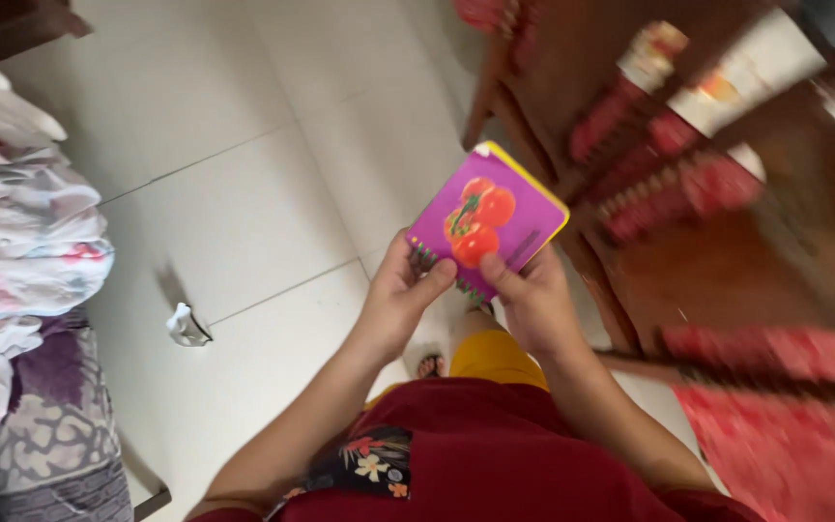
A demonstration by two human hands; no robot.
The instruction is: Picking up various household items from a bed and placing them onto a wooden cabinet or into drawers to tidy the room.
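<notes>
I hold a small spiral-bound picture book (488,217) in front of me with both hands. Its purple page shows red tomatoes, and a yellow edge runs along the far side. My left hand (399,293) grips the near left corner with the thumb on the page. My right hand (534,299) grips the near right edge, thumb also on the page. The book is tilted and sits above the floor near a wooden shelf.
A dark wooden shelf unit (688,164) with red objects and a white box stands at the right, blurred. Piled white clothes (21,222) lie on a patterned bed at the left. A crumpled white scrap (187,326) lies on the white tiled floor (244,174).
</notes>
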